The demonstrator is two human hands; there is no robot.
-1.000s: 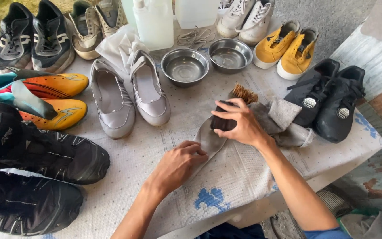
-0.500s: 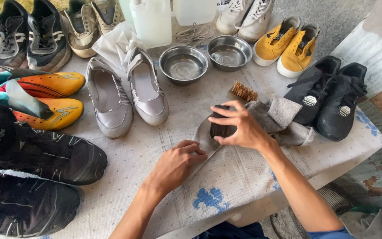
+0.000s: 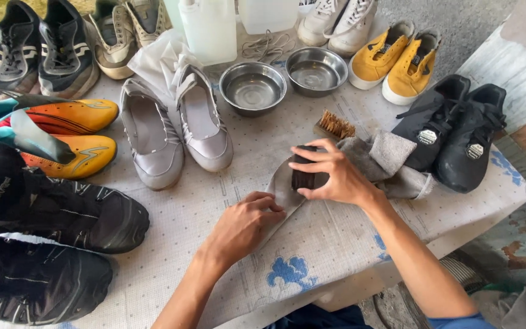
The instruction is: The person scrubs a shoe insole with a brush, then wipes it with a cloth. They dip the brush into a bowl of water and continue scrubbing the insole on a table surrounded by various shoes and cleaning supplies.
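- The table (image 3: pixel 171 225) has a pale cloth cover with tiny dots and blue flower shapes on it.
- The right hand (image 3: pixel 333 176) grips a small dark brush (image 3: pixel 302 176) and presses it down on a grey insole (image 3: pixel 284 189).
- The insole lies flat on the table, near the front edge, in the middle.
- The left hand (image 3: pixel 241 225) is curled, and its fingers pin the near end of the insole down.
- A grey rag (image 3: pixel 385 161) lies bunched up just beside the right hand.
- A wooden brush (image 3: pixel 334 126) with tan bristles sits behind the rag.
- Two metal bowls (image 3: pixel 254 88) stand side by side further back.
- Grey flat shoes (image 3: pixel 175 131) lie to the left of the bowls.
- Black shoes (image 3: pixel 452 134) sit at the right edge, and yellow shoes (image 3: pixel 397 61) sit behind them.
- Orange boots (image 3: pixel 71 131) and big black boots (image 3: pixel 50 244) fill the left side.
- White jugs (image 3: pixel 211 27) stand at the back.
- Past the table there is grey ground on the right and some grass at the top left.
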